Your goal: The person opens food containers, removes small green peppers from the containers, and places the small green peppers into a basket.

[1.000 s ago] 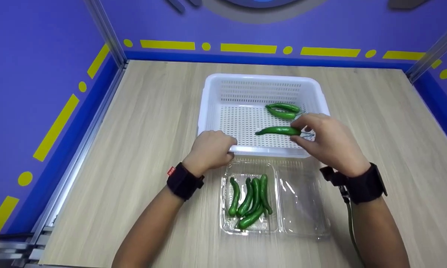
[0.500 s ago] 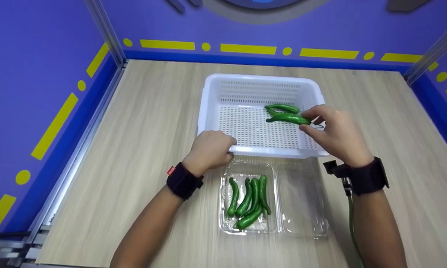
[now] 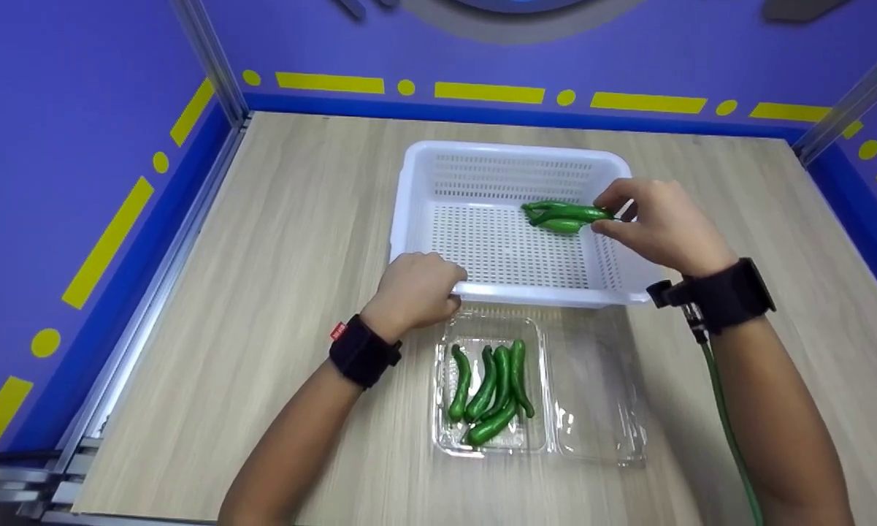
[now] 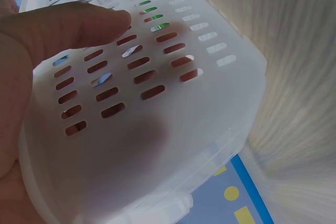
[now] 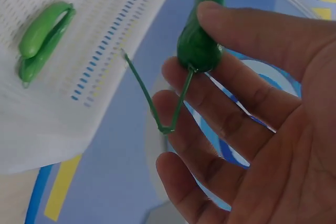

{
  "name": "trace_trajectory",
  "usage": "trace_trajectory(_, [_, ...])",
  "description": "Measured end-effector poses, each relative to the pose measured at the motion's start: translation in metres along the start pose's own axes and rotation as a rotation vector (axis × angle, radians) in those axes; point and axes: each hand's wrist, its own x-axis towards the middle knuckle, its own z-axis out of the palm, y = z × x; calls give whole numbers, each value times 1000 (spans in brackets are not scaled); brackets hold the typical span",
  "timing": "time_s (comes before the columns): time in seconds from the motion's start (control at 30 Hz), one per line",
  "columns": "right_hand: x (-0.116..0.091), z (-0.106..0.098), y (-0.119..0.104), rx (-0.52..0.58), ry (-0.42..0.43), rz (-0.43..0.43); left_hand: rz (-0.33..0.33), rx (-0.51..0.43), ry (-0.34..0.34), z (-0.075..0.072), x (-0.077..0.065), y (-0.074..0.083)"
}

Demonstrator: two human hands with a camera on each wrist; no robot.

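Note:
My right hand point(image 3: 664, 223) pinches a green chili pepper point(image 3: 588, 212) by its thick end, over the right side of a white slotted basket point(image 3: 526, 294). In the right wrist view, the thumb presses that pepper point(image 5: 199, 45) against the fingers, and its thin bent green stem hangs free. Two more green chili peppers point(image 5: 46, 38) lie inside the basket, partly overlapped by the held one in the head view. My left hand point(image 3: 418, 290) grips the basket's front left rim. The left wrist view shows its thumb point(image 4: 79, 24) lying along the slotted outer wall.
In front of the basket stands a clear plastic clamshell box point(image 3: 542, 380), lid point(image 3: 595, 409) laid open to the right. Several green chili peppers point(image 3: 493, 427) lie in its left half. Blue panels point(image 3: 496, 44) border the wooden table point(image 3: 299, 219). A cable point(image 3: 723, 424) trails from the right wrist.
My right hand has carried the chili pepper back and slightly right, from the basket's front right toward the two peppers lying there. The left hand has stayed on the rim.

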Motion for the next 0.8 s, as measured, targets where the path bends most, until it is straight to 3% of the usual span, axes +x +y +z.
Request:
trace_trajectory(0.47, [39,27,17,-52,-131,5,6,10,-3,3,-1,-1])
trace_trajectory(0.8, [55,29,20,-117,-189,43,7,7,13,-1,1,0])
